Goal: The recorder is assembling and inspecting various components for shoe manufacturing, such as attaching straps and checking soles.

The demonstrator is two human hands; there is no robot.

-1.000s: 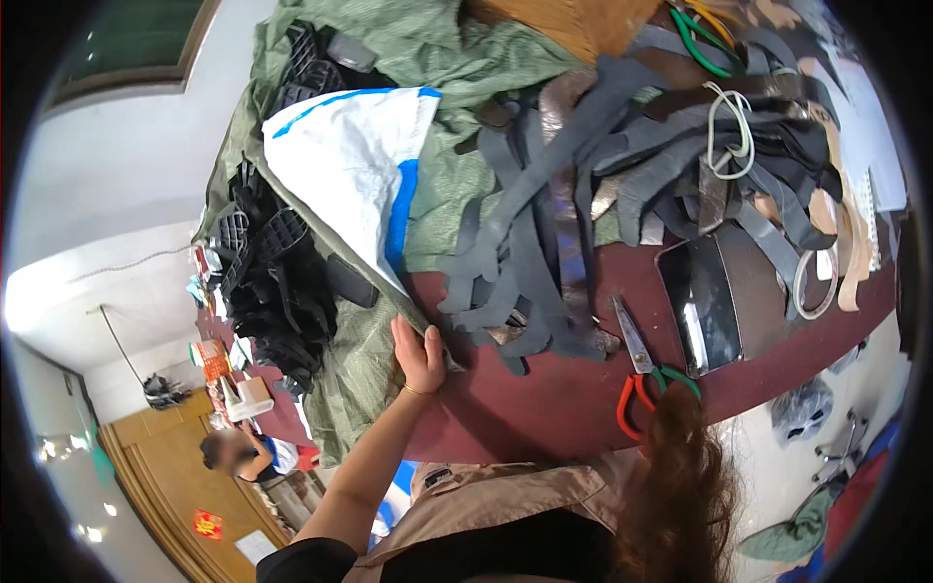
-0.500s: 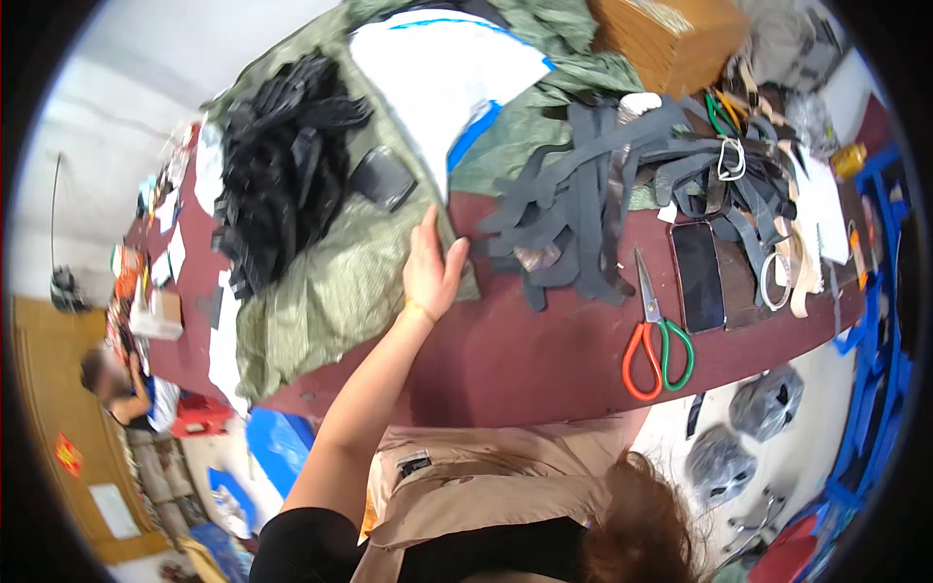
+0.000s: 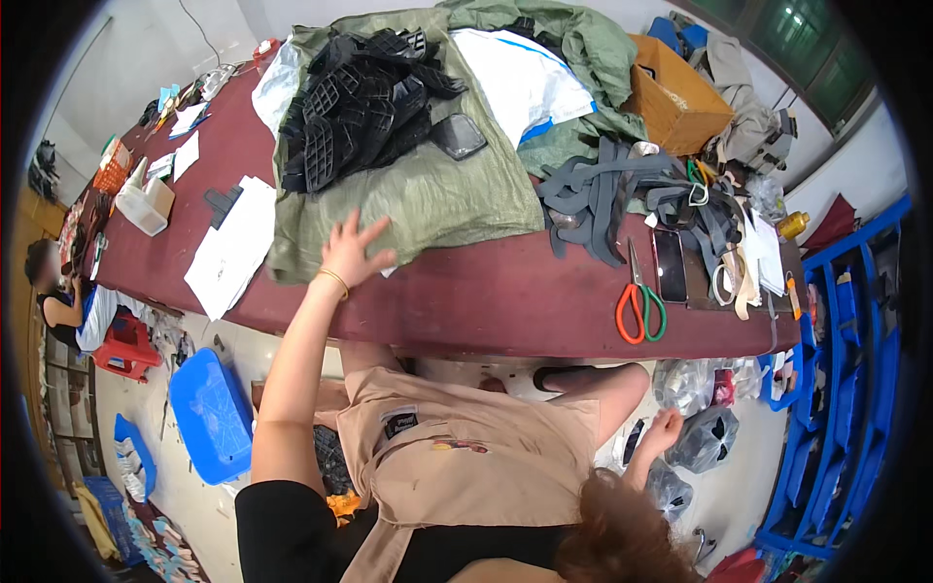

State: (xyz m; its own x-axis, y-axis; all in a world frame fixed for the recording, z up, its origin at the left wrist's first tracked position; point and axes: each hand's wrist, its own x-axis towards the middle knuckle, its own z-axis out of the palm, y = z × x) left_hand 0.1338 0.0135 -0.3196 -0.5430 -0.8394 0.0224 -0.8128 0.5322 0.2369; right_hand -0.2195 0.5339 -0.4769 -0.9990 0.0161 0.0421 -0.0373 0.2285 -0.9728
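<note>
My left hand (image 3: pixel 352 255) is open, fingers spread, at the near edge of a green woven sack (image 3: pixel 457 209) lying on the table. A small white scrap shows beside its fingertips. On the sack rests a heap of black moulded pads with a grid pattern (image 3: pixel 364 107), and a single smooth dark pad (image 3: pixel 459 136) lies to their right. Low beside my right knee, off the table, my right hand (image 3: pixel 666 432) has its fingers curled; whatever may be inside them cannot be made out.
Scissors with red and green handles (image 3: pixel 639 306), a phone (image 3: pixel 670 264) and a pile of grey strips (image 3: pixel 593 199) lie on the table's right side. White papers (image 3: pixel 231 248) lie left. Behind stands a cardboard box (image 3: pixel 675 97). A blue tub (image 3: pixel 210 416) sits on the floor.
My left hand has moved left, its fingers now spread. My right hand has come into view. The view has shifted, and the sack's right side now lies flatter, with the white sheet farther back.
</note>
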